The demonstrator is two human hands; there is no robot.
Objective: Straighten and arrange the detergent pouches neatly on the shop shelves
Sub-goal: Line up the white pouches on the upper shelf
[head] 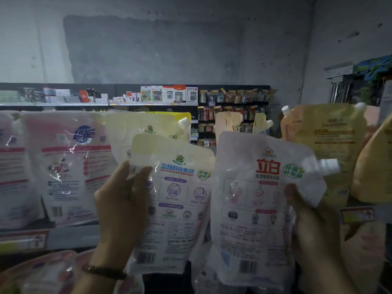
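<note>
You're facing a rough grey concrete wall, darker patch mid-wall. Dim light. Below it, a long dark back shelf with boxed calculators; a black peg rack of small hanging packs sits right of it.

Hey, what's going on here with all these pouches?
A person is standing at a shop shelf and holding up two detergent pouches. The left hand grips the blue-lettered pouch by its left edge. The right hand grips the red-lettered pouch, whose spout points right. Neither is on the shelf yet. Behind them stand pink pouches on the left and an orange pouch on the right.
</note>
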